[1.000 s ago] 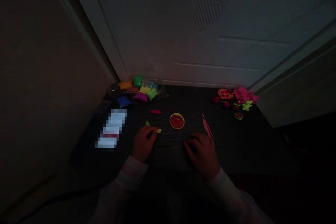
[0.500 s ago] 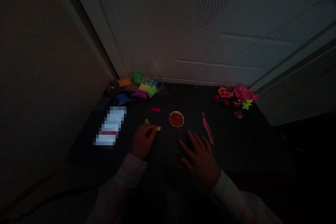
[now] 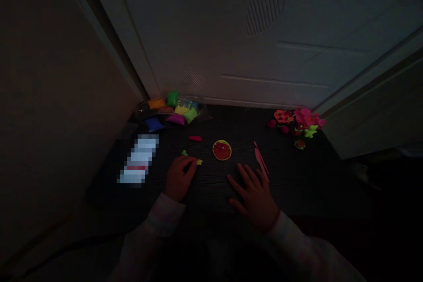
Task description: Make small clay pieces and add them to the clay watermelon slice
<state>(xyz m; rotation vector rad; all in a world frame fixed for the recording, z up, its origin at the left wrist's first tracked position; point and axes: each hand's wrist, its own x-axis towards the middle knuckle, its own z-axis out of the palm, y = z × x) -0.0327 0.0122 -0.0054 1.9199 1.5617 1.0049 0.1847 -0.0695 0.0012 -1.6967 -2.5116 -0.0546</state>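
Observation:
The scene is very dim. My left hand [image 3: 179, 177] rests curled on the dark table [image 3: 297, 185], its fingertips next to a small yellow clay bit [image 3: 199, 162] and a green bit [image 3: 184, 153]; whether it holds anything is hidden. My right hand [image 3: 253, 191] lies flat with fingers spread, empty, beside a pink modelling tool [image 3: 261, 160]. A round red clay disc with a yellow rim [image 3: 222, 150] sits between and just beyond both hands. A small red clay roll [image 3: 195, 138] lies further back.
A clear bag of coloured clay packs [image 3: 172, 112] lies at the back left. Pink, red and green clay flowers [image 3: 299, 123] stand at the back right. A blurred white paper [image 3: 138, 161] lies at the left. A white door [image 3: 264, 31] rises behind the table.
My right hand went from curled with fingers bent to flat and spread on the table, then held still. The left hand stayed in place. The view shifted slightly.

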